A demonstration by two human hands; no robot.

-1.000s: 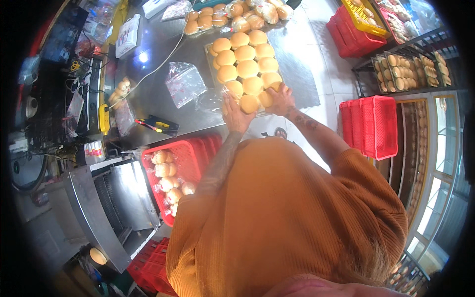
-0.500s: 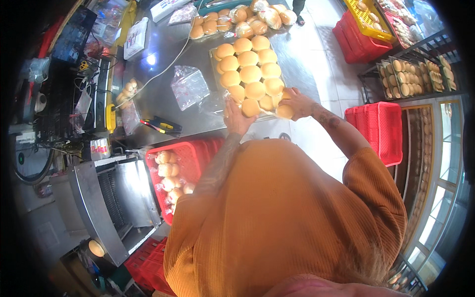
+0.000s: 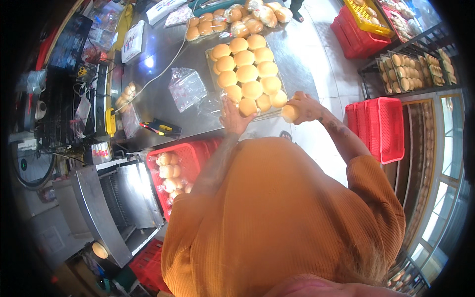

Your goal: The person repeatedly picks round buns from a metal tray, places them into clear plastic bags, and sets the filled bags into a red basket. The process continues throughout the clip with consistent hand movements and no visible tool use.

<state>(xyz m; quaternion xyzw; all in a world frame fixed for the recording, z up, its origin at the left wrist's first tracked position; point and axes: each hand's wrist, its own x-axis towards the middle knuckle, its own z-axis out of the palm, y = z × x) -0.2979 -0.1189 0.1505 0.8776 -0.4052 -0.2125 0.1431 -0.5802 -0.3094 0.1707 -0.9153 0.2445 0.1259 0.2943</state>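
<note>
A block of round golden buns [image 3: 246, 74] sits on a tray [image 3: 210, 74] at the near right part of the steel table. At its near left corner is my left hand [image 3: 234, 119], thumb and fingers spread apart against the closest buns; some clear plastic shines beside the fingers, which are partly hidden. My right hand [image 3: 308, 107] is closed around a single bun [image 3: 290, 114], held just off the tray's near right corner, apart from the others. A clear plastic bag [image 3: 187, 89] lies flat on the table left of the tray.
Bagged buns [image 3: 255, 20] lie at the table's far end. Yellow and black cutters [image 3: 161, 127] rest near its left edge, by a white cord [image 3: 163, 74]. A red crate [image 3: 193, 153] of bagged buns stands below; stacked red crates [image 3: 378, 129] and a bun rack [image 3: 415, 74] are right.
My right hand has moved slightly right, drawing its bun away from the rest of the block. My left hand stays at the near left corner, a little lower.
</note>
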